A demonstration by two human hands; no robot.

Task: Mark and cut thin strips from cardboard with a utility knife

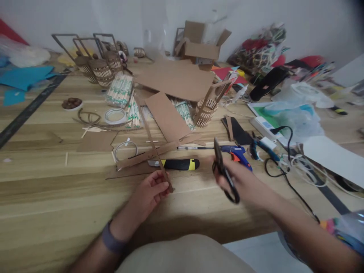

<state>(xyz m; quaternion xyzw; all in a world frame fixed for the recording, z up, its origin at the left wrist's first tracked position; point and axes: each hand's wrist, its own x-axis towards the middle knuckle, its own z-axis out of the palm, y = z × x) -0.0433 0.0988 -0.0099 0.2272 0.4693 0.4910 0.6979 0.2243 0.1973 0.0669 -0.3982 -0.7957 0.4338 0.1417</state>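
A long thin cardboard strip point(153, 146) is pinched near its lower end between the thumb and fingers of my left hand point(152, 191). It slants up and away over the table. My right hand point(239, 180), slightly blurred, grips black scissors point(220, 165) with the blades pointing up and away. Just beyond my left hand lies a black and yellow utility knife point(182, 164), beside flat cardboard pieces point(150, 154). A blue glue gun point(234, 151) rests behind my right hand, partly covered by it.
Farther back are a small stick-covered bucket point(206, 112), large cardboard sheets point(176, 77), bundled wooden sticks point(119, 89) and tape rolls point(115, 115). Several finished buckets point(102, 72) with tall handles stand at back left. Pliers point(264, 148) and tangled cables point(284, 172) lie right.
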